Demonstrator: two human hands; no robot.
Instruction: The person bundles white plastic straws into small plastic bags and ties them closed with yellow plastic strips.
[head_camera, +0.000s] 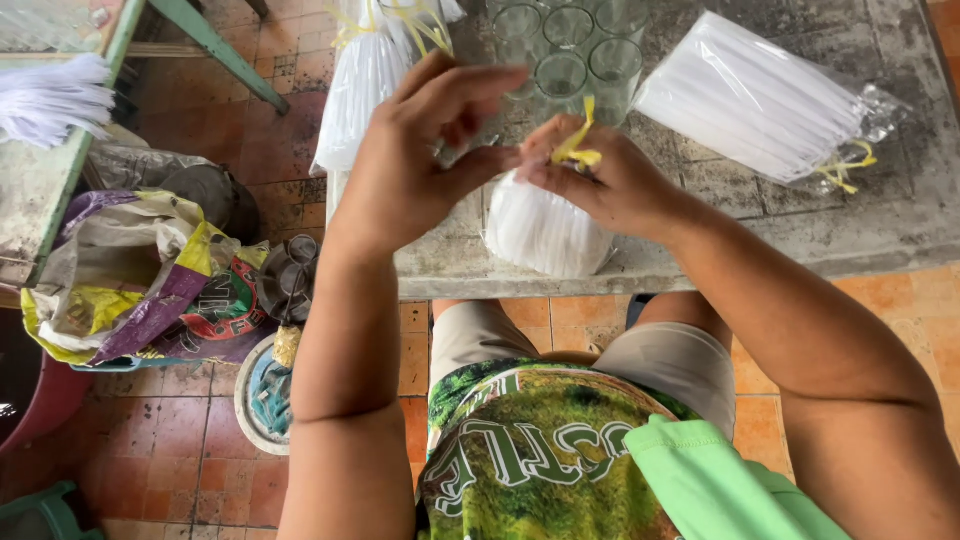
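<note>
Crumpled printed sacks (150, 290) lie on the tiled floor at left. Next comes the left hand (410, 170), fingers pressed together, pinching the neck of a clear bag of white straws (540, 230) on the grey counter (880, 230). The right hand (610, 185) pinches a yellow tie (578, 150) at that neck. Another straw bundle (750, 100) lies farther right.

A worn grey concrete table (880, 235) carries clear drinking glasses (565, 50). Right of the glasses lies a clear plastic bag of white sticks (750, 95); left of them, another white bundle (365, 80).
</note>
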